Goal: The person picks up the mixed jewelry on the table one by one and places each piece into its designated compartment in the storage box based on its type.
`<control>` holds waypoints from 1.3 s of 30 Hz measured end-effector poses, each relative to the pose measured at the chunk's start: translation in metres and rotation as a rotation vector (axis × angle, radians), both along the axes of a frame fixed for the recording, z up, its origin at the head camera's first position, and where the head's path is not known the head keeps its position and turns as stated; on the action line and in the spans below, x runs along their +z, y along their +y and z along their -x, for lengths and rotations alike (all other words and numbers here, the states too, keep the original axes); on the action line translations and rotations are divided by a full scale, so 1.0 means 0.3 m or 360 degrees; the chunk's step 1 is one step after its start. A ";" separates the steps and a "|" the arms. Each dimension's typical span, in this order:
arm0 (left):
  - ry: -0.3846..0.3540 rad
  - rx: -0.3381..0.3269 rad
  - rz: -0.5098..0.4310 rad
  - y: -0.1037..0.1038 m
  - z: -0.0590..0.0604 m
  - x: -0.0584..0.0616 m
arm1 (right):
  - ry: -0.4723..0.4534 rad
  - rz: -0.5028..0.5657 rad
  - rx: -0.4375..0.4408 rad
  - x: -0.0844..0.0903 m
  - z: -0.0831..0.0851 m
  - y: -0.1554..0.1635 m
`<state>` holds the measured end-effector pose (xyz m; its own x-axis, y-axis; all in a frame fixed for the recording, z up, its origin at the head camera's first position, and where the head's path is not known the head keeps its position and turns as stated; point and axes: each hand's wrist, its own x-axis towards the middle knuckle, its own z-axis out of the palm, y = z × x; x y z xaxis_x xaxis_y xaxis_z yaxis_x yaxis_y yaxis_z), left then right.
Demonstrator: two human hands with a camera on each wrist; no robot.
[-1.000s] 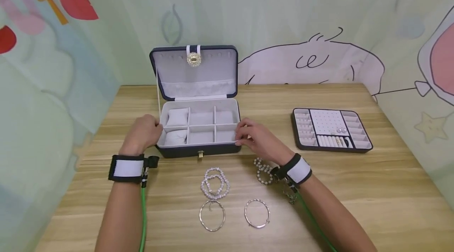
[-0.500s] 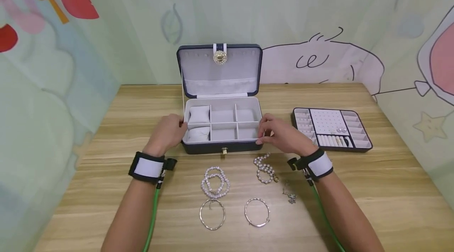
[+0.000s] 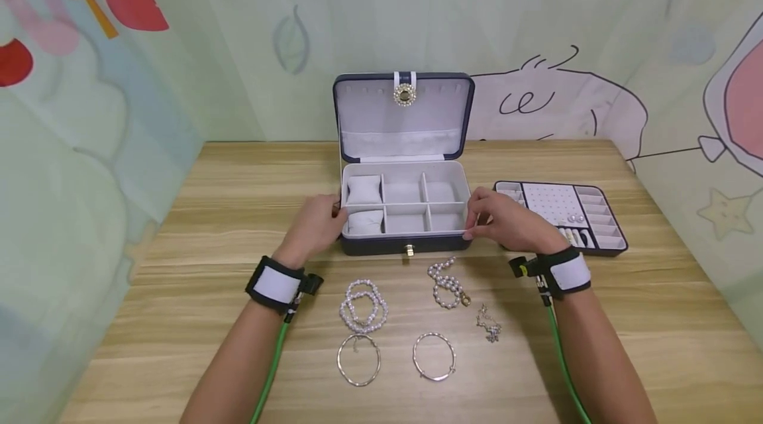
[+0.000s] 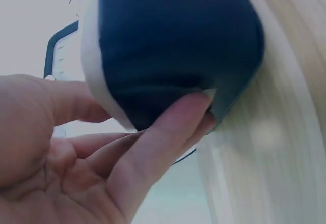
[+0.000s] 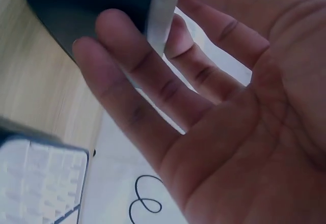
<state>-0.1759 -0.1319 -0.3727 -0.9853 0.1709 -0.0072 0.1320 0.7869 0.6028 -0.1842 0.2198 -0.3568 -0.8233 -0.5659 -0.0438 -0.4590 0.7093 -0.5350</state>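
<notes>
A navy-blue rectangular jewellery box (image 3: 381, 246), lid raised, stands on the light wooden bench (image 3: 256, 172) in the centre of the head view; the left hand (image 3: 312, 226) grasps its left side, the right hand's (image 3: 505, 218) fingers pinch its right wall.

The head camera looked forward and down from above the near side of the table (image 3: 149, 344), far enough back to take in both forearms (image 3: 232, 358) and the backdrop (image 3: 381, 20). The left wrist camera looked from close by across the left grip (image 4: 102, 163) at the box's (image 3: 381, 246) left end, its picture rolled sideways. The right wrist camera, also close, looked past the right grip (image 5: 219, 112) at the right end. All three views shared the box; head and right wrist shared the tray (image 3: 548, 202).
</notes>
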 end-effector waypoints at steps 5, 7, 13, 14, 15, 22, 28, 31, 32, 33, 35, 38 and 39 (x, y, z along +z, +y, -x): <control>0.0026 -0.0002 -0.0051 0.028 -0.001 -0.014 | -0.0005 -0.0044 -0.0022 0.006 -0.002 0.023; 0.0024 -0.0003 -0.0064 0.036 -0.002 -0.016 | -0.0020 -0.0060 -0.0040 0.008 -0.003 0.027; 0.0024 -0.0008 -0.0082 0.041 -0.003 -0.019 | -0.0067 -0.0076 -0.0101 0.023 -0.014 0.015; 0.0027 -0.0012 -0.0083 0.040 -0.003 -0.019 | -0.0066 -0.0085 -0.0117 0.029 -0.020 0.010; 0.0030 -0.0018 -0.0084 0.039 -0.002 -0.018 | -0.0062 -0.0095 -0.0137 0.038 -0.028 0.001; 0.0032 -0.0023 -0.0136 0.037 0.004 -0.013 | 0.0028 -0.0157 0.0007 0.087 -0.110 -0.088; 0.0013 -0.0019 -0.0130 0.035 0.004 -0.011 | -0.0195 -0.0436 0.0109 0.058 -0.169 -0.178; 0.0005 -0.0025 -0.0131 0.035 0.004 -0.012 | -0.0204 -0.0611 0.0024 0.026 -0.183 -0.216; 0.0005 -0.0027 -0.0130 0.035 0.004 -0.013 | -0.0182 -0.0656 0.0005 0.014 -0.186 -0.228; 0.0007 -0.0028 -0.0127 0.035 0.004 -0.013 | -0.0155 -0.0695 -0.0014 0.003 -0.190 -0.238; 0.0010 -0.0030 -0.0120 0.036 0.005 -0.015 | -0.0101 -0.0758 -0.0032 -0.015 -0.196 -0.254; 0.0016 -0.0031 -0.0111 0.035 0.006 -0.016 | -0.0068 -0.0787 -0.0049 -0.032 -0.203 -0.269; 0.0014 -0.0030 -0.0111 0.035 0.007 -0.016 | -0.0066 -0.0784 -0.0049 -0.035 -0.203 -0.272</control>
<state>-0.1778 -0.1214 -0.3775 -0.9818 0.1893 0.0139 0.1520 0.7405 0.6547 -0.1234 0.1383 -0.3673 -0.8312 -0.4452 -0.3329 -0.4195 0.8953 -0.1500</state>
